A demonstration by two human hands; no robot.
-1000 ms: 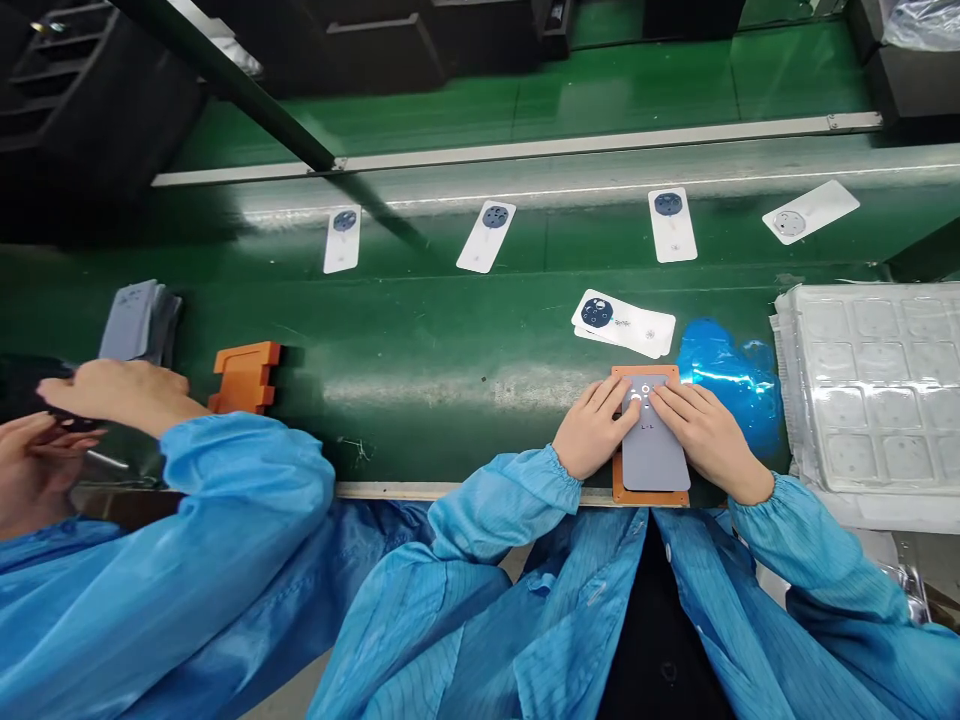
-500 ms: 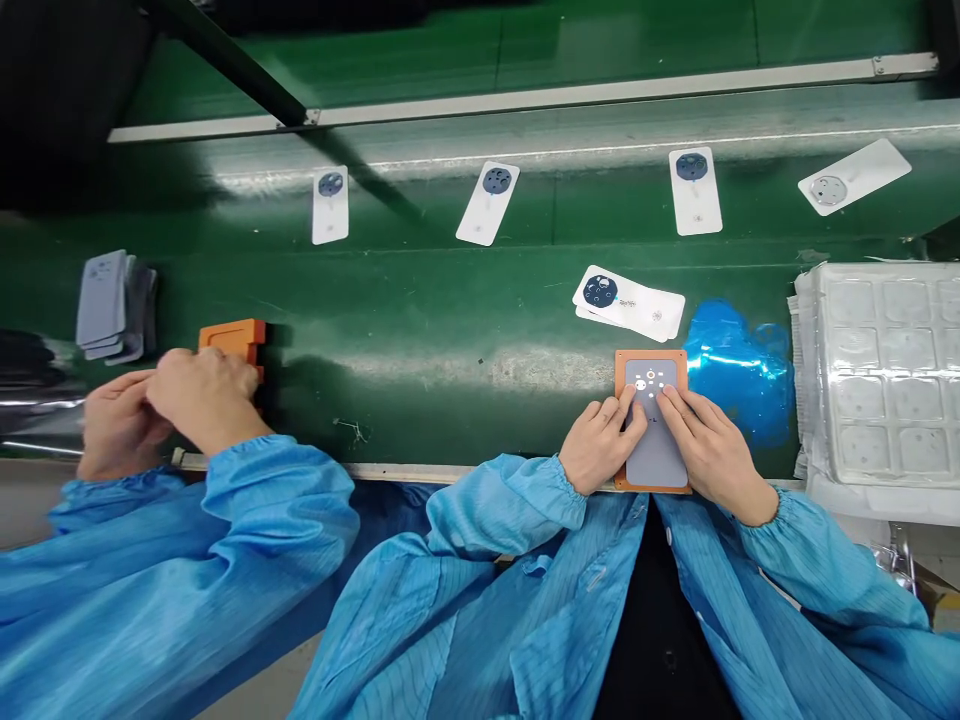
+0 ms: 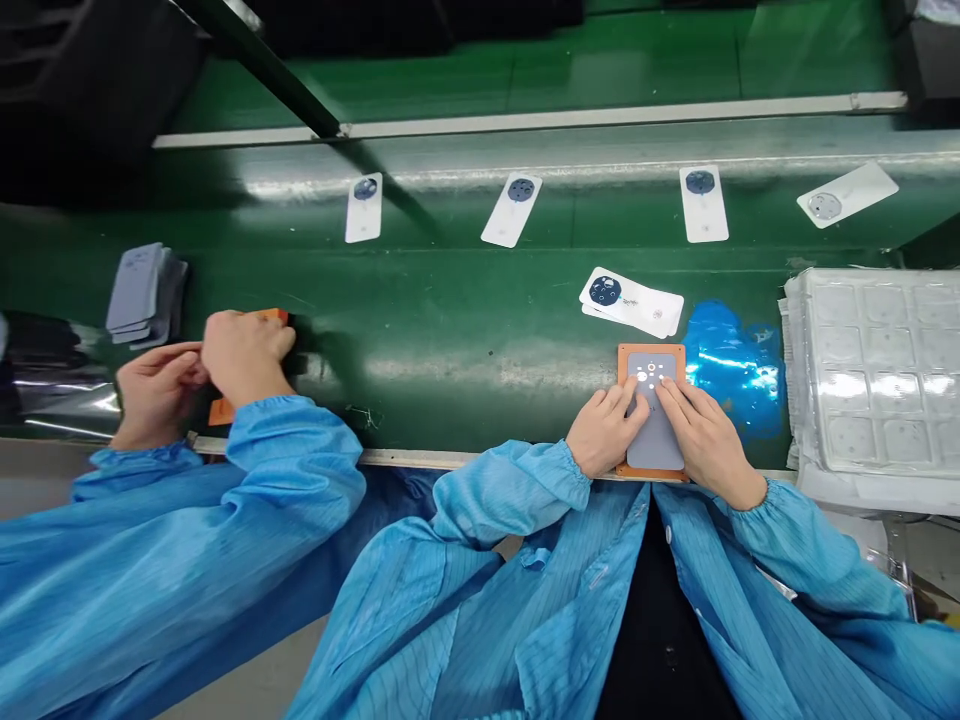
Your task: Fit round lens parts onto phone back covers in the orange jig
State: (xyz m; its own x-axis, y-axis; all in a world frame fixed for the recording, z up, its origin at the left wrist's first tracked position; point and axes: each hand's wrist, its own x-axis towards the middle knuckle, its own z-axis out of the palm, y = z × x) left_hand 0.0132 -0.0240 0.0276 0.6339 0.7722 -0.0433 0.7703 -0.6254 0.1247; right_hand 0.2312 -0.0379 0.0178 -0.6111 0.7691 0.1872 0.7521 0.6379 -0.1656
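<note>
A grey phone-back-shaped panel with several small holes near its top lies in an orange fixture at the bench edge. From its left side, my left hand has thumb and forefinger close together on the panel near the holes, the other fingers curled. My right hand comes from the opposite side, its fingers stretched out and their tips resting on the panel by the holes. Anything tiny under the fingertips is hidden. Just beyond the fixture, overlapping white phone-shaped panels lie, the upper one with a dark round camera area.
Blue shiny film lies right of the fixture, beside stacked clear compartment trays. White panels are spaced along the back. At left, a co-worker's hands work over another orange fixture, near stacked grey panels.
The camera view has shifted slightly. My hands stay on the grey panel with little movement. The co-worker's hands have moved a little over their orange fixture.
</note>
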